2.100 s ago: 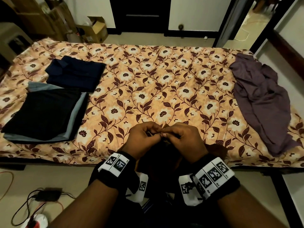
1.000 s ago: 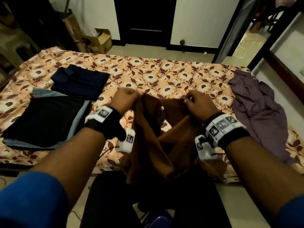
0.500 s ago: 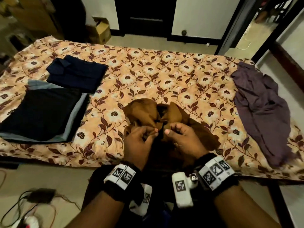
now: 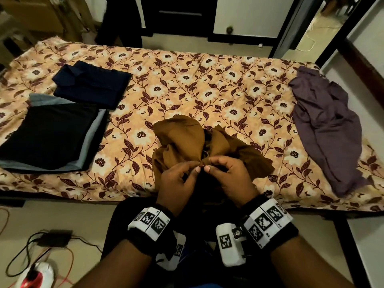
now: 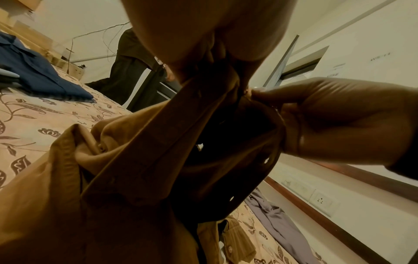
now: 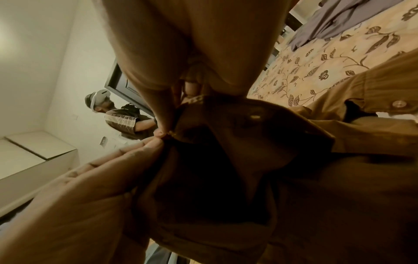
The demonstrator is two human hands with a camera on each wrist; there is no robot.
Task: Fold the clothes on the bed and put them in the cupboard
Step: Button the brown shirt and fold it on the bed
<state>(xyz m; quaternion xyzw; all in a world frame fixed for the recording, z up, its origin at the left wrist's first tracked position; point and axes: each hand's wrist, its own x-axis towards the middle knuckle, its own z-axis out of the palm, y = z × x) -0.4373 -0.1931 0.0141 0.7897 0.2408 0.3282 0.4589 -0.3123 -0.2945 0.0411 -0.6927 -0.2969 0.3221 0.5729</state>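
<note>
I'm pinching the brown shirt (image 4: 182,138) with my left hand (image 4: 176,183) and right hand (image 4: 230,179), hiding its placket; three folded garments (image 4: 47,132) are lying left, one purple garment (image 4: 324,125) right.

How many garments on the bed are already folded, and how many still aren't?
3 folded, all at the left: navy shirt, with a black garment stacked on a grey one nearer. 2 unfolded: brown shirt at both hands, purple garment at right. The stack may hide more.

Home bedroom: bed (image 4: 187,80), folded clothes (image 4: 91,86)
</note>
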